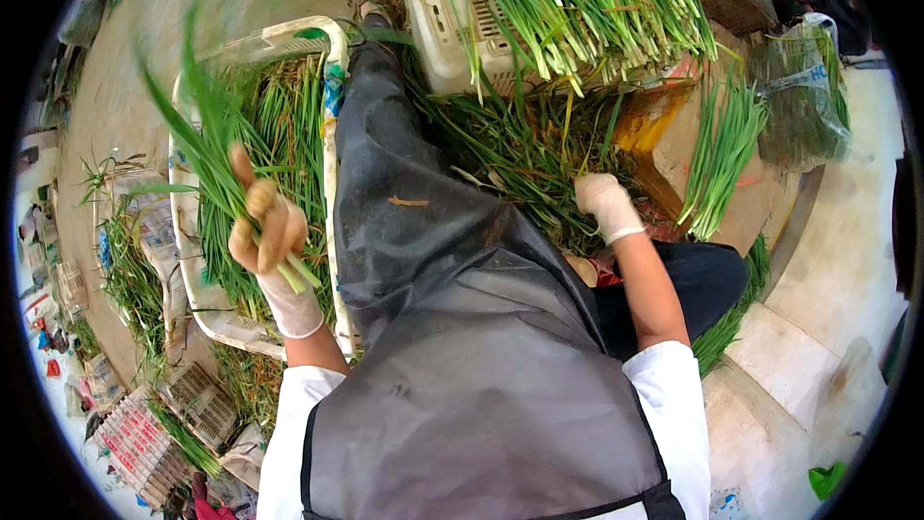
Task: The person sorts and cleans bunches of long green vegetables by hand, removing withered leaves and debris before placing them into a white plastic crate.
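My left hand (268, 221), in a pale glove, is closed around a small bunch of garlic chives (214, 159). Their pale cut ends stick out below the fingers and the green tips blur upward. Beneath it stands a white plastic basket (185, 265) with more long green chives (298, 106) in it. My right hand (606, 204), also gloved, is closed over a pile of loose, partly browned leaves (520, 149). Whatever its fingers hold, if anything, is hidden.
Ahead, an upturned-looking white crate (445, 53) carries a thick layer of chives (577, 0). Another bunch (722, 149) lies on cardboard at the right, near a clear plastic bag (799, 96). My dark apron (423, 193) covers my outstretched leg between the basket and the leaf pile.
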The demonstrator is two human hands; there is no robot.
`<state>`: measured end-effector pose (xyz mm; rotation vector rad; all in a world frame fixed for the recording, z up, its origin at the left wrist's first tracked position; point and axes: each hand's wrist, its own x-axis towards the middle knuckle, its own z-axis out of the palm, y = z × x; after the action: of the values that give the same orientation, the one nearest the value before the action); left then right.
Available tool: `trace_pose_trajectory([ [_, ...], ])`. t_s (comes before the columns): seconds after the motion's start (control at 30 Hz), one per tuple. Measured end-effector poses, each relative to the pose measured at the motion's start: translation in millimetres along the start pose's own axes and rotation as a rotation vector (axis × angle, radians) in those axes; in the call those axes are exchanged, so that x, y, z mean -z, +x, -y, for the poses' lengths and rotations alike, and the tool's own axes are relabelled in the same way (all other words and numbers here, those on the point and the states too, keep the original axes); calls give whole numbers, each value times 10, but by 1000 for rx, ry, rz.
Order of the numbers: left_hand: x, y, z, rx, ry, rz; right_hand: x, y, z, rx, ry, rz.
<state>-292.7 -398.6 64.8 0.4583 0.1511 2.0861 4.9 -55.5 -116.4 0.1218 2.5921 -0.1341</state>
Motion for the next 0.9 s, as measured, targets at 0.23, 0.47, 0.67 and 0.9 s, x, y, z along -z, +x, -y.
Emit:
trace_pose_trajectory([
  [0.23,694,392,992,212,26,-493,1682,853,872,-515,601,-531],
  [0.47,739,408,897,103,-15,-482,938,754,971,-217,251,-144],
  [0.67,744,439,992,182,57,-557,1529,574,768,-665,-11,-792],
  [0.9,698,440,1403,273,-8,-548,1858,327,499,-390,1491,-649],
])
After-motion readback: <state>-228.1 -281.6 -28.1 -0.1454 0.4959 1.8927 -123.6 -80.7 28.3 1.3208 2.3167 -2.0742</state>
